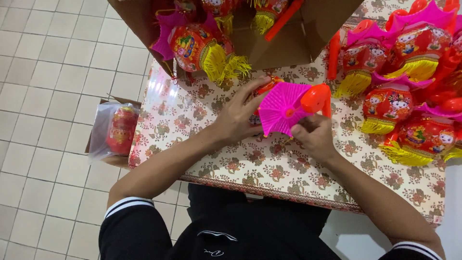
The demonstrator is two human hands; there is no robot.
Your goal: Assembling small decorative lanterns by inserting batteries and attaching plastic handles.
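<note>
My left hand [239, 115] grips a red toy lantern body [263, 90], mostly hidden behind its pink ribbed fan-shaped cap [284, 108]. My right hand [314, 136] pinches the lower right edge of that pink cap, just beneath an orange-red plastic handle [316, 98] that sticks up from the lantern. Both hands hold the piece a little above the floral tablecloth [231, 163].
An open cardboard box [293, 45] at the table's far side holds several red lanterns with yellow tassels [204, 50]. More finished lanterns [399, 91] pile up on the right. A box on the tiled floor [48, 96] to the left holds bagged lanterns [120, 129].
</note>
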